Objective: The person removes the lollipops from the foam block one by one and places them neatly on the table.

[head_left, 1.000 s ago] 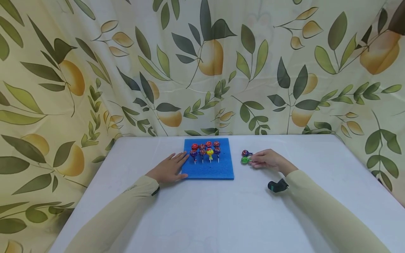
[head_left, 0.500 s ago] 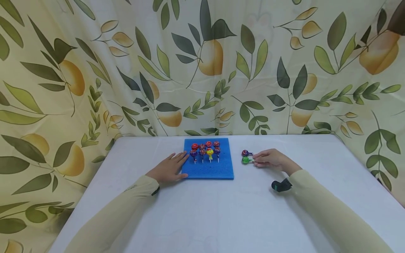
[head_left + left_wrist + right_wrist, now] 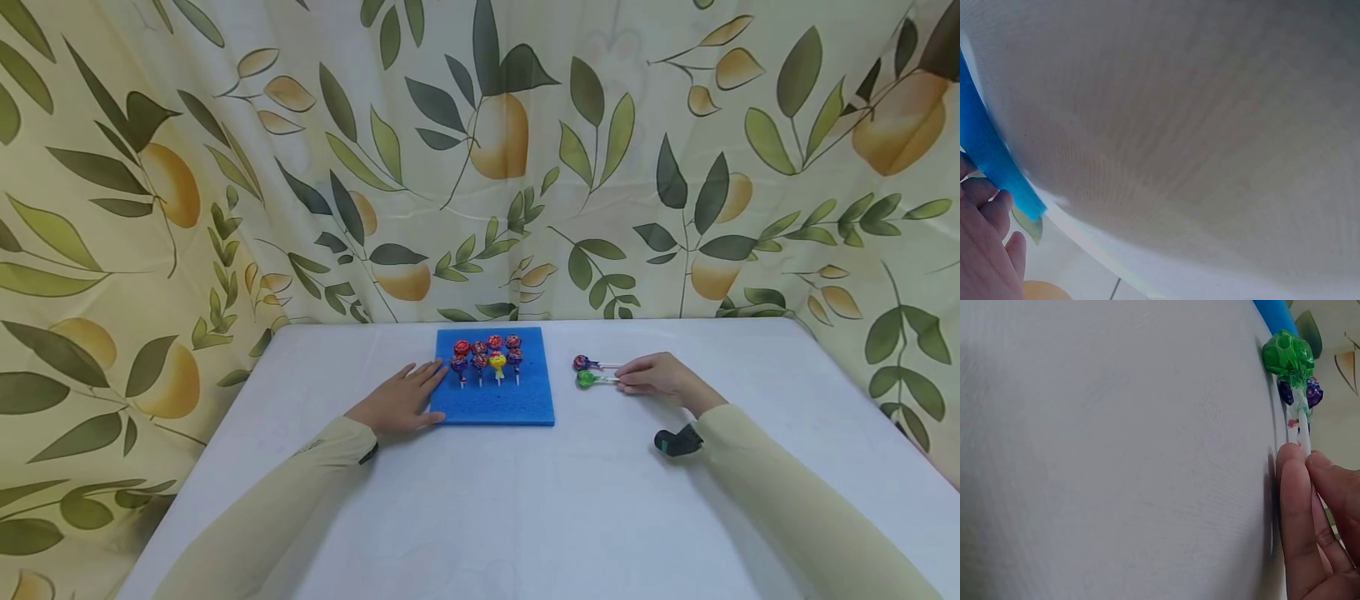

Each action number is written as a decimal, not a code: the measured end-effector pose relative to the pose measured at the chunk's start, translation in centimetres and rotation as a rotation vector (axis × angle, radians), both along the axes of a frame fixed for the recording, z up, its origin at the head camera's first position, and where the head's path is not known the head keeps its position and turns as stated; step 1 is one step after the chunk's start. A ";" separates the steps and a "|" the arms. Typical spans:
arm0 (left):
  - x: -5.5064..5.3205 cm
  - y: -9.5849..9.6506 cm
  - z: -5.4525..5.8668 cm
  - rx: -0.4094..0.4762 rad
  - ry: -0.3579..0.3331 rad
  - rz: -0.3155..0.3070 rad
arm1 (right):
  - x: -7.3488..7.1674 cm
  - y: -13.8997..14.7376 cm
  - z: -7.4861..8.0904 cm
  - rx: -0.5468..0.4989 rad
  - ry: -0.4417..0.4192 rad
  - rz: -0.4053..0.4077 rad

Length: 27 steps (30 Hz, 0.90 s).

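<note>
Picking up seems the step in hand: the right grip (image 3: 660,379) pinches the green lollipop (image 3: 584,379), which points leftward from it — a purple lollipop (image 3: 581,362) lies just beyond. The left grip (image 3: 405,402), extended, rests on the blue board (image 3: 495,409). Next move probably calls for lifting, then carrying left to this board. No writing is readable.

My left forearm (image 3: 277,496) and right forearm (image 3: 802,492) both reached forward, angled inward. My left hand (image 3: 401,400) lay palm down, fingers relaxed, its thumb set apart from them. My right hand (image 3: 662,377) pointed leftward, thumb and fingertips (image 3: 1294,472) meeting in a pinch.
</note>
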<state>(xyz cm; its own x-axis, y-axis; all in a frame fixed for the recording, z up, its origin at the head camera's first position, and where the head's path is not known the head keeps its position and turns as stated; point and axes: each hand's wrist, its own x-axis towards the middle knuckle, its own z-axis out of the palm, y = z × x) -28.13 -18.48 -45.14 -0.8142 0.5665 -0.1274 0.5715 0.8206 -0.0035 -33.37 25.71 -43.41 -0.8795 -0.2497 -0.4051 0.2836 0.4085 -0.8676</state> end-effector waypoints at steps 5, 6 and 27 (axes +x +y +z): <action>0.0 0.0 0.0 0.007 0.003 -0.003 | 0.0 0.0 -0.1 -0.013 -0.003 0.005; 0.0 0.0 -0.1 0.002 0.003 -0.001 | -0.1 0.0 -0.1 -0.010 -0.003 0.001; 0.0 -0.1 -0.1 -0.006 0.000 0.008 | -0.2 2.6 1.2 0.075 0.016 0.062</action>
